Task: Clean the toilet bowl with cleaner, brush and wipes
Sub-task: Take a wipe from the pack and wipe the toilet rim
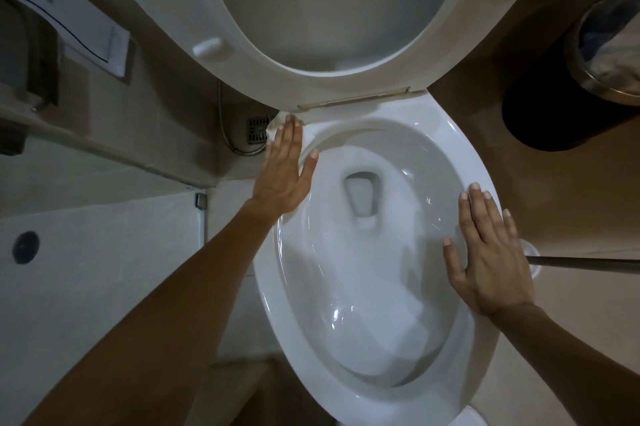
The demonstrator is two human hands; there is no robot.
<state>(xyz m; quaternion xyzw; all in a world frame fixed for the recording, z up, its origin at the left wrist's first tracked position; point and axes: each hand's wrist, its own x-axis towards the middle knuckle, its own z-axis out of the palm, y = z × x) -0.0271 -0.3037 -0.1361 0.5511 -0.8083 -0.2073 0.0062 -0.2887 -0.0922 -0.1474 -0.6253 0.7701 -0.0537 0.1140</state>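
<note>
The white toilet bowl [446,134] fills the middle of the head view, its seat and lid [263,41] raised upright behind it. My left hand [284,172] lies flat with straight fingers on the rim's back left, pressing a white wipe [277,122] that shows past the fingertips near the hinge. My right hand [491,252] rests flat with straight fingers on the right rim. Water and pale foam sit in the bowl around the drain opening [362,195].
A round waste bin [609,44] with a metal rim stands at the right on the brown floor. A metal rod on a white base [585,264] crosses behind my right hand. A spray hose [239,148] and floor drain [258,130] lie left of the bowl, beside a glass partition [104,252].
</note>
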